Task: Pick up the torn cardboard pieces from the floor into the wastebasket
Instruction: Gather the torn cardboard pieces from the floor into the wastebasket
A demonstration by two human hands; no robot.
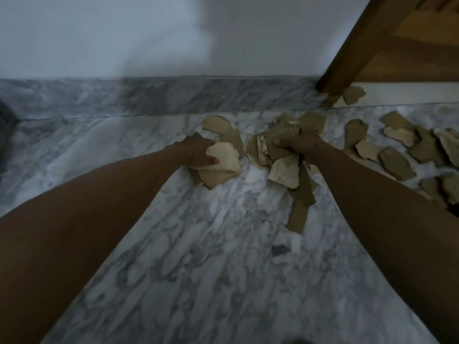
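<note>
From the head camera, no wastebasket shows; the only things holding cardboard are the two hands. The left hand (200, 152) is clenched on a small stack of torn cardboard pieces (222, 163), thumb pressed across a pale top piece with browner ones under it, low against the marble floor (198, 256). The right hand (301, 145) is clenched round a thicker bunch (285, 165) of brown and cream scraps; some stick up beyond its knuckles, one showing corrugated ridges, and longer strips hang down below it toward the floor.

The pieces are irregular, ragged-edged, tan on one face and lighter cream on the other. Just beyond the left hand two or three loose scraps (218, 125) lie flat on the floor. To the right of the right hand a scatter of loose pieces (397, 150) spreads across the floor, several overlapping. Farther beyond that hand, one piece (354, 94) lies beside the foot of a wooden furniture leg (347, 48), near the grey marble skirting (149, 95) under the white wall (124, 33)
</note>
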